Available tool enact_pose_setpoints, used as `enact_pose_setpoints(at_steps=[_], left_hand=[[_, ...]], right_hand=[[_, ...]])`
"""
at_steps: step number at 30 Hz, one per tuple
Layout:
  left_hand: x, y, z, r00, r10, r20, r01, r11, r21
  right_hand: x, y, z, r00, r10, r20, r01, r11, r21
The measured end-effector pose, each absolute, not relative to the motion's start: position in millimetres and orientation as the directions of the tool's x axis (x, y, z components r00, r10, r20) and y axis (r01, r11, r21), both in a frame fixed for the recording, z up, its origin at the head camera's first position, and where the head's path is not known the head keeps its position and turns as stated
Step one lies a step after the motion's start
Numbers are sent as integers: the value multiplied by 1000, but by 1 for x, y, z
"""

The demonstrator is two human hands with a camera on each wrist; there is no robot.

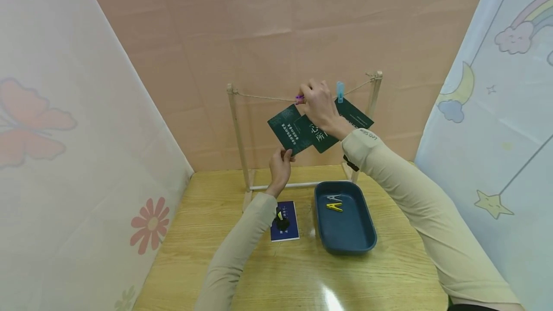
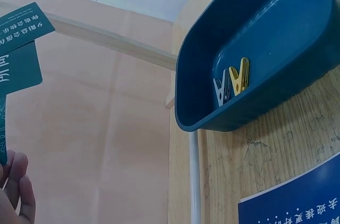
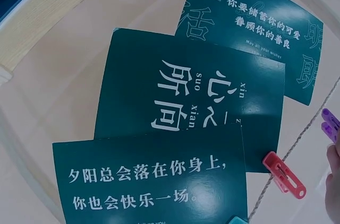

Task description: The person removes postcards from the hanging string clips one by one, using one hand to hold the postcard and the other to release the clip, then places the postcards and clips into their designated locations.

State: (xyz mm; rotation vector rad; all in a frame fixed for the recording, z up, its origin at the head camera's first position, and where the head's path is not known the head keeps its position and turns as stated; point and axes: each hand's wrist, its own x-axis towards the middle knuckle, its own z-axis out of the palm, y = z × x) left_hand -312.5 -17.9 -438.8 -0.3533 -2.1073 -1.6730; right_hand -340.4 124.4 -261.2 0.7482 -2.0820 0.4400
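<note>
Three dark green cards overlap at a string (image 1: 268, 98) tied between two wooden posts. My left hand (image 1: 281, 169) pinches the lower edge of the leftmost card (image 1: 285, 133), holding it tilted under the string. Up at the string, my right hand (image 1: 318, 104) holds a purple clothespin (image 3: 330, 123) near that card's upper corner; whether it bites the card is unclear. A red clothespin (image 3: 287, 176) grips the corner of the middle card (image 3: 138, 86). From a light blue clothespin (image 1: 340, 91) hangs the rightmost card (image 1: 356, 116), partly behind my right arm.
A dark blue tub (image 1: 345, 232) stands on the wooden table (image 1: 397, 272), with a yellow clothespin (image 1: 334, 207) and a grey one (image 1: 334, 197) inside. Left of it lies a blue printed card (image 1: 291, 229), partly behind my left wrist. A white rod (image 1: 302, 185) joins the posts' feet.
</note>
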Motion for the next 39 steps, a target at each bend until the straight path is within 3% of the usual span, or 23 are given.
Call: enact_pose_setpoints(at_steps=[22, 39], left_hand=[[-312, -26, -446, -875, -80, 478, 454, 210, 866], [-311, -27, -449, -870, -70, 489, 463, 229, 856]], right_hand=[[-339, 133, -270, -420, -421, 804, -677, 735, 32], [-337, 137, -274, -425, -448, 786, -723, 691, 3]])
